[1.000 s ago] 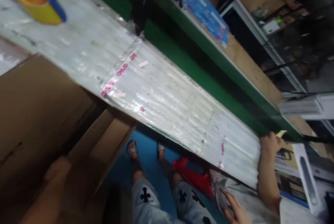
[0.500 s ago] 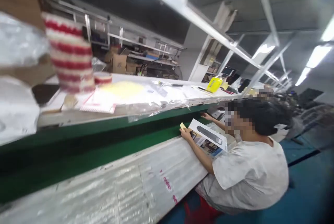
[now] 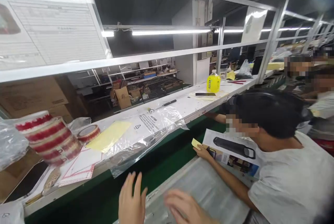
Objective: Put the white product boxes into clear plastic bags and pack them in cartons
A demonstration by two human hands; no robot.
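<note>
My left hand (image 3: 132,198) is raised at the bottom centre with its fingers apart and nothing in it, over the edge of the green conveyor belt (image 3: 101,196). To its right, my right hand (image 3: 186,206) is blurred, its fingers bent loosely and nothing seen in them, above the grey work surface (image 3: 208,178). Beyond my left hand, a clear plastic bag (image 3: 148,130) hangs over the white shelf edge. Yellow paper (image 3: 109,136) lies beside the bag.
Rolls of red and white tape (image 3: 52,140) stand at the left. A yellow bottle (image 3: 213,82) is on the shelf (image 3: 186,103). At the right, a person (image 3: 287,178) leans over a printed box (image 3: 232,147), holding a yellow slip. Metal rails cross above.
Both my hands have come into view at the bottom. The view has shifted and levelled, and a printed sheet now shows at the upper left. The neighbouring person appears nearer.
</note>
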